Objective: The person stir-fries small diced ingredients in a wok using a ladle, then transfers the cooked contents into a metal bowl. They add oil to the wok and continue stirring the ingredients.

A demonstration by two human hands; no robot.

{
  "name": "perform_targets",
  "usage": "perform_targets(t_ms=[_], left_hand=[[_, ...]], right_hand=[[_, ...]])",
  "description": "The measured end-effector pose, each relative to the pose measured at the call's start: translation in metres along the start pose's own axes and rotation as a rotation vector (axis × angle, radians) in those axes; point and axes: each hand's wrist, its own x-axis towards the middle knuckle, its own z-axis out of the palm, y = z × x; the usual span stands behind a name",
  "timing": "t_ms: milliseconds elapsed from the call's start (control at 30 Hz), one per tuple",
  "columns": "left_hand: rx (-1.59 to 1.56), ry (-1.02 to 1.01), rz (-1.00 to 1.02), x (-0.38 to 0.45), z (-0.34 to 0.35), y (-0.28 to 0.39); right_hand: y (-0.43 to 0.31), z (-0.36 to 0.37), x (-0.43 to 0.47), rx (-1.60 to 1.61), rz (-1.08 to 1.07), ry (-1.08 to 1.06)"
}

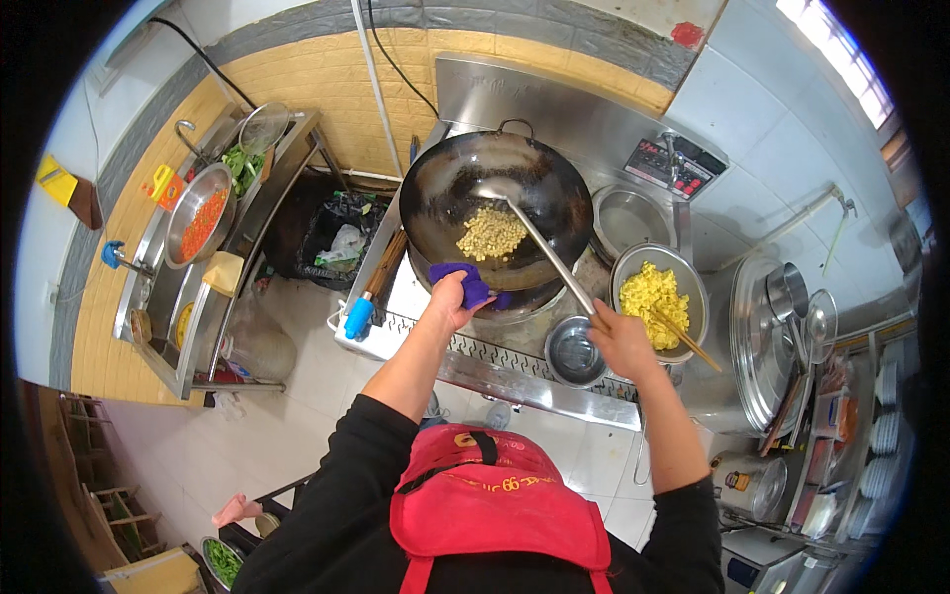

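Note:
A large dark wok point(445, 178) sits on the stove, with a heap of small pale-yellow diced pieces point(491, 234) in it. My left hand point(454, 298) grips a purple cloth point(464, 281) at the wok's near rim. In my right hand point(622, 341) is the long metal handle of a wok ladle point(553, 256); its head lies in the wok, just behind the diced food. To the right of the wok, a metal bowl point(622, 260) holds scrambled egg point(653, 297) with wooden chopsticks point(694, 341) resting in it. A small metal bowl point(575, 353) stands beside my right hand.
A metal pot point(634, 215) stands behind the egg bowl, and a large lidded steel pot point(749, 356) is at the right. A blue-handled bamboo brush point(360, 315) lies left of the wok. At the left sink are a colander of chopped red food point(174, 226) and leafy greens point(243, 167).

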Motion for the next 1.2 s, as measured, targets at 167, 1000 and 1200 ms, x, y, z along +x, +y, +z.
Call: perform_targets(t_ms=[167, 1000, 1200], left_hand=[[0.063, 0.081, 0.248, -0.040, 0.001, -0.038], [0.332, 0.210, 0.554, -0.133, -0.022, -0.121], [0.051, 0.149, 0.504, -0.120, 0.004, -0.108]], right_hand=[[0.005, 0.031, -0.012, 0.266, 0.108, 0.042], [-0.018, 0.068, -0.148, -0.114, -0.062, 0.205], [-0.017, 0.048, -0.141, -0.270, -0.017, 0.138]])
